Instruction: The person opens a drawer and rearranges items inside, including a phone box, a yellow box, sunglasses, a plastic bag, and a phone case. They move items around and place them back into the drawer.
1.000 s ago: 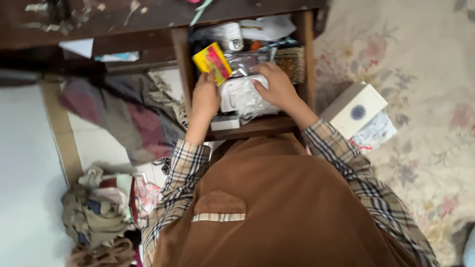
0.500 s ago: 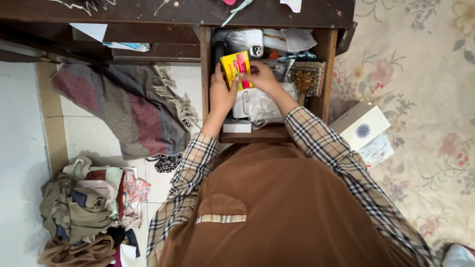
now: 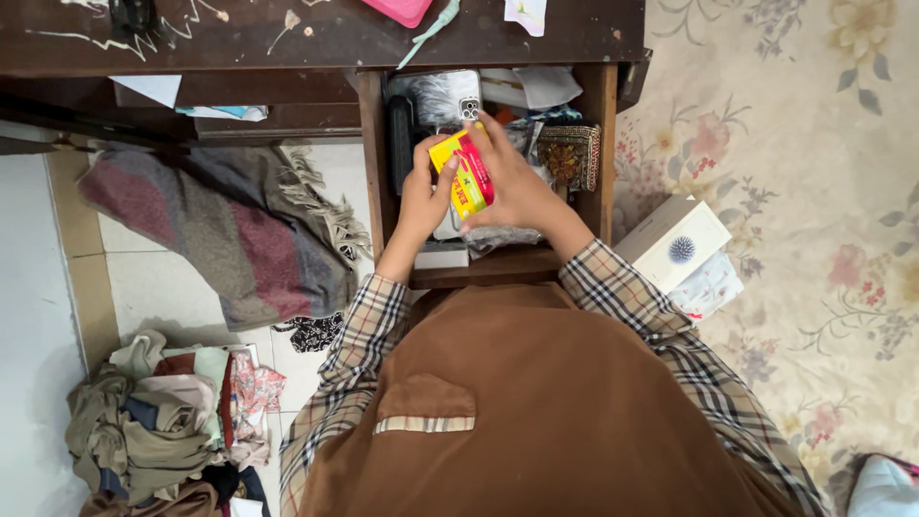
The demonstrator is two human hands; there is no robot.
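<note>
Fingers of both hands wrap a small yellow and red packet [image 3: 462, 175], and that's the whole story right now. Left hand [image 3: 424, 196] grips it from the left edge, thumb up along the yellow face; right hand [image 3: 515, 180] closes over the red side, fingertips curled across the top. Neither hand is loose, both are grasping the packet, and it sits held just above the open drawer [image 3: 381, 191] of the dark wooden desk [image 3: 287, 38], clear of the clutter below.

And what clutter: a phone in a clear case [image 3: 450, 96] at the back, a dark slim case [image 3: 399, 144] along the left wall, a patterned pouch [image 3: 570, 156] to the right, papers [image 3: 531, 86] tucked behind. Beside the desk a white box [image 3: 673, 245] rests on the floral carpet [image 3: 795, 191]; a striped fringed blanket [image 3: 220, 230] and a heap of clothes [image 3: 158, 421] lie on the tiled floor to the left.

By my reading, this is the inspecting stage: packet lifted out, turned between two hands. Whatever handling comes next calls for one hand to keep a firm pinch while the other lets go, since the packet looks light and thin and the drawer underneath is crowded enough to swallow it.
</note>
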